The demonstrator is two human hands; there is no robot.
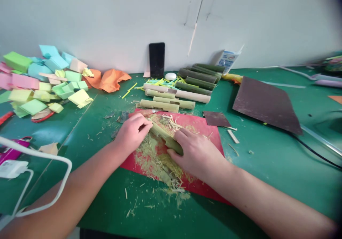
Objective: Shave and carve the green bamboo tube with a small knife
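Observation:
A green bamboo tube (162, 133) with a notch cut in its side lies slantwise over a red sheet (211, 130). My right hand (196, 151) is wrapped round its near end. My left hand (133, 132) is closed in a pinch right at the tube's far end; what lies between its fingers, if anything, is hidden. Pale bamboo shavings and dust (149, 160) cover the sheet under and around both hands. A small brown sandpaper piece (217, 119) rests on the sheet's far right corner.
Several cut bamboo tubes (160, 105) lie in a row behind the sheet, before a phone (157, 60) leaning on the wall. Folded coloured papers (32, 107) are heaped at left. A large brown sheet (264, 105) lies at right. A white cable (68, 174) loops at front left.

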